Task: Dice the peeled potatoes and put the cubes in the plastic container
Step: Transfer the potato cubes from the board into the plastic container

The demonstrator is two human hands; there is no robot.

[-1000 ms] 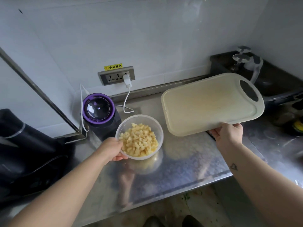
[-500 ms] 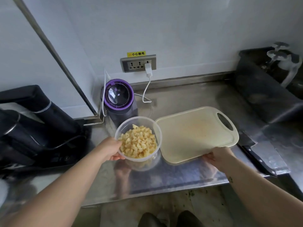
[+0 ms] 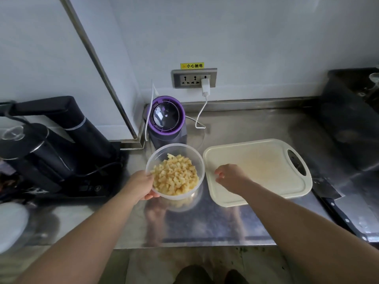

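A clear round plastic container [image 3: 194,158] full of yellow potato cubes [image 3: 176,175] is held just above the steel counter. My left hand [image 3: 141,184] grips its near-left rim. To its right a cream cutting board [image 3: 266,167] lies flat on the counter with nothing on it. My right hand [image 3: 229,177] hovers over the board's left part, fingers loosely curled, holding nothing. A cleaver [image 3: 332,203] with a black handle lies on the counter right of the board.
A purple-rimmed blender [image 3: 166,119] stands behind the container, its white cable plugged into the wall socket [image 3: 193,78]. Black kettle and appliance [image 3: 47,144] fill the left. A dark sink [image 3: 352,115] sits at the right. The counter's front edge [image 3: 194,244] is near.
The cutting board came down from the air and now lies flat on the counter. My right hand let go of it. The container stayed in my left hand.
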